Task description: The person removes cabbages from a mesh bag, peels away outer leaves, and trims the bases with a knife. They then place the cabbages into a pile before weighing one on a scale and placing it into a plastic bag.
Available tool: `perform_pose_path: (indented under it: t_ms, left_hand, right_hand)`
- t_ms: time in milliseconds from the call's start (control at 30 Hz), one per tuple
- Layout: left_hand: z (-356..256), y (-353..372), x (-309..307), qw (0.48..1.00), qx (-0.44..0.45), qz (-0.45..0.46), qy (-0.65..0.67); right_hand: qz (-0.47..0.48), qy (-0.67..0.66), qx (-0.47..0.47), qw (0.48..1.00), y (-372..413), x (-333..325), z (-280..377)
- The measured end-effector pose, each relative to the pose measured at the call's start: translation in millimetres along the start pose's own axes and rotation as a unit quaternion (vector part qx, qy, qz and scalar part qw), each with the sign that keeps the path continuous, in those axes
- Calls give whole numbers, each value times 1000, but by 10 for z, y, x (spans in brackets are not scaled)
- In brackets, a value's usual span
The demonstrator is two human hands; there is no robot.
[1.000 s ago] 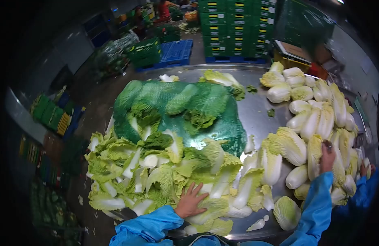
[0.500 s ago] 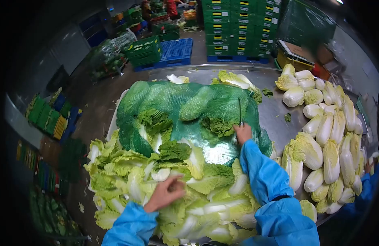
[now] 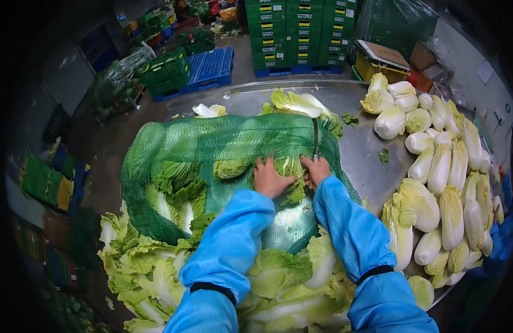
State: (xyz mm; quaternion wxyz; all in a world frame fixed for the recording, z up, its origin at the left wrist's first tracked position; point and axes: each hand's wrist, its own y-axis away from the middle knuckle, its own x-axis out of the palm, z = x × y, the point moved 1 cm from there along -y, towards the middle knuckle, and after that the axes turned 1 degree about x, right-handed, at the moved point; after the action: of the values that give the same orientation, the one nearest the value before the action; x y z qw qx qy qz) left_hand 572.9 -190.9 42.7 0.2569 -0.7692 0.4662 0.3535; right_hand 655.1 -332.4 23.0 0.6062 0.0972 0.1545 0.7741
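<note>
A green mesh bag (image 3: pixel 234 130) with several napa cabbages in it lies across the steel table. My left hand (image 3: pixel 272 178) grips the left side of a leafy napa cabbage (image 3: pixel 290 166) at the near side of the bag. From the right, my right hand (image 3: pixel 317 171) closes around a knife (image 3: pixel 316 136), its dark, narrow blade pointing away from me. The fingers of this hand also touch the cabbage's right side. More leafy heads show at the bag's left part, one of them a green-leaved cabbage (image 3: pixel 179 177). Both palms are hidden.
Loose cabbage leaves (image 3: pixel 284 288) are heaped along the near side. Trimmed cabbages (image 3: pixel 450 216) crowd the table's right side. Stacked green crates (image 3: pixel 301 39) and a blue pallet (image 3: pixel 209 69) stand beyond the table. Another person's blue sleeve (image 3: pixel 505 238) shows at far right.
My left hand has moved from above the loose leaves up and right onto the cabbage. My right hand still holds the knife, now beside that cabbage. The view has shifted slightly.
</note>
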Motion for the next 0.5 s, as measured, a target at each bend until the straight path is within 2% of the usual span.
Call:
perform_pose_path:
  t_ms: [100, 167, 267, 367, 433, 467, 500]
  left_hand:
    - [-32, 221, -325, 1000, -2, 11, 24]
    - [-151, 584, -813, 997, 9, 57, 44]
    - [-183, 1361, -1615, 992, 55, 108, 23]
    - [-148, 2310, -2359, 987, 103, 124, -9]
    - [9, 2975, -2577, 987, 69, 143, -4]
    - [147, 3321, -2595, 990, 59, 132, -2]
    - [277, 3664, -2583, 991, 50, 124, 1]
  right_hand:
    - [24, -29, -3, 999, 486, 20, 140]
    - [64, -57, 16, 996, 1136, 35, 369]
    - [132, -99, 35, 986, 2169, 46, 314]
    - [239, -213, 99, 942, 3216, -35, 201]
    - [341, -192, 208, 897, 3668, -194, 52]
    - [341, -199, 226, 891, 3749, -294, -44]
    - [350, -87, 220, 906, 3759, -405, -182]
